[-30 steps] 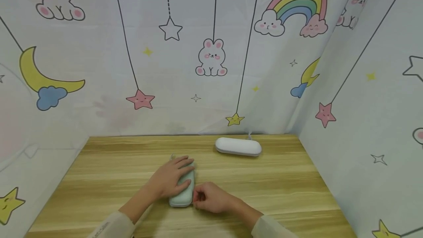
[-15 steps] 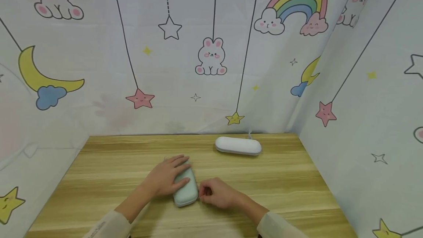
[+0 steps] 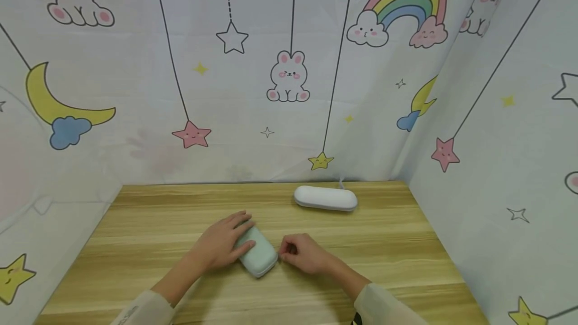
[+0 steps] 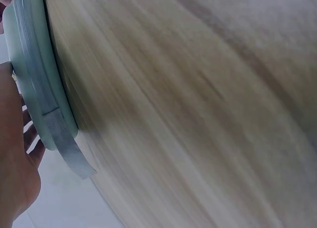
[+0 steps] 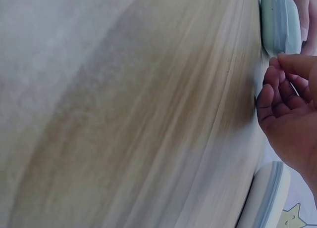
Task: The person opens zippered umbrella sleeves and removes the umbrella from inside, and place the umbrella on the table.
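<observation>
No readable text, label, brand, number or sign on my feeds. Closest thing to lettering: a dark slanted marking (image 3: 129, 314) on the cream long cloth sleeve (image 3: 151, 305) of the left arm, low in the head view. Too small and blurred for me to make out a character. I also get a black-and-white patch (image 3: 356, 319) by the cream right sleeve (image 3: 384, 306), at the bottom edge; can't tell if it's print. I read nothing on the mint-green rounded case (image 3: 259, 257) or the white elongated rounded case (image 3: 325, 198) either.
</observation>
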The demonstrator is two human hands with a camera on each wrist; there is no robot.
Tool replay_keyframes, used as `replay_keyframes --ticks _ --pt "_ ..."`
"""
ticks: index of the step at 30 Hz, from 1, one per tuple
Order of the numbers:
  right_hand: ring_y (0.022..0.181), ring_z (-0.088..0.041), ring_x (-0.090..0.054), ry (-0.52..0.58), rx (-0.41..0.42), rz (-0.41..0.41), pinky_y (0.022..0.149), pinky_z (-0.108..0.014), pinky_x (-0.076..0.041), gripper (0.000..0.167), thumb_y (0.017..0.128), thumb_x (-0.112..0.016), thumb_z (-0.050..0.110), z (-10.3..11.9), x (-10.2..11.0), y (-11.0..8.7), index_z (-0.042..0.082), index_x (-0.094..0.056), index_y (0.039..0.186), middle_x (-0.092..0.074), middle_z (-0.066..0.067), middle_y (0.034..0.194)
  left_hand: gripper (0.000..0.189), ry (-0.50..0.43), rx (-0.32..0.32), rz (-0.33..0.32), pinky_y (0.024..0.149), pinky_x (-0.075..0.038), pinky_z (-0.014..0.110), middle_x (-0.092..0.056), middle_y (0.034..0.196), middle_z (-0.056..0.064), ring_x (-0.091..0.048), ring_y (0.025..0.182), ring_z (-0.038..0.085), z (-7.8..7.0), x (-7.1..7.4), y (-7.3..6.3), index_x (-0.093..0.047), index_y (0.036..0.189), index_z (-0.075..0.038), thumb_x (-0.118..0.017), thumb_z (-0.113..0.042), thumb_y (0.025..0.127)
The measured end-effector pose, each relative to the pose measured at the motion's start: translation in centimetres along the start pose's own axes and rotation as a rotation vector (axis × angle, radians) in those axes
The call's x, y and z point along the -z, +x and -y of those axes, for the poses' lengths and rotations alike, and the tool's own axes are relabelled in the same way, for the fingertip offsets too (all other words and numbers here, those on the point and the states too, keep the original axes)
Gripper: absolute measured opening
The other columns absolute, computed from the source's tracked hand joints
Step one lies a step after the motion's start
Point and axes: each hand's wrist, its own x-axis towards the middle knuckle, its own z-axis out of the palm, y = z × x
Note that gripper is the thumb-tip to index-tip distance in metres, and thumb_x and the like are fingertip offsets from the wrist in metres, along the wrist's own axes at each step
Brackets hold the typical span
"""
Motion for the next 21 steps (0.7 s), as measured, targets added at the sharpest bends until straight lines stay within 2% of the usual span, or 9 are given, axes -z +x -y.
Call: replay_keyframes --ticks 4,9,16,21 --pt "0.076 -0.002 -0.059 -0.005 0.006 -0.040 0.069 -0.022 -0.052 0.012 0.102 -0.071 0.008 -0.2 0.2 0.2 0.017 -0.069 0.094 -0.065 0.011 0.085 0.057 -0.004 -0.017 -0.027 0.113 -0.046 0.055 -0.059 0.150 0.013 -0.051 0.144 0.035 0.2 0.0 -0.4 -0.065 0.145 -0.011 -0.062 -0.051 0.105" --pt "0.076 -0.003 -0.059 -0.020 -0.002 -0.083 0.070 -0.023 -0.053 0.011 0.101 -0.071 0.005 -0.7 0.5 0.6 0.013 -0.070 0.094 -0.065 0.010 0.085 0.055 -0.006 -0.054 -0.048 0.110 -0.048 0.055 -0.060 0.149 0.011 -0.053 0.142 0.035 0.4 0.1 -0.9 -0.066 0.145 -0.014 -0.063 -0.051 0.104" --pt "0.075 -0.003 -0.058 -0.054 0.012 -0.148 0.068 -0.023 -0.052 0.012 0.100 -0.070 0.002 -1.1 0.7 1.6 0.011 -0.070 0.093 -0.064 0.009 0.083 0.061 0.001 -0.059 -0.024 0.113 -0.046 0.053 -0.058 0.152 0.007 -0.052 0.144 0.031 0.6 0.0 -1.1 -0.063 0.149 -0.019 -0.060 -0.059 0.104" --pt "0.075 -0.004 -0.058 -0.079 0.011 -0.182 0.068 -0.024 -0.052 0.011 0.099 -0.070 0.001 -1.3 0.9 2.2 0.010 -0.070 0.093 -0.064 0.007 0.083 0.060 0.022 -0.074 -0.024 0.112 -0.047 0.049 -0.059 0.151 0.004 -0.055 0.140 0.028 0.5 0.0 -1.1 -0.063 0.149 -0.021 -0.062 -0.059 0.103"
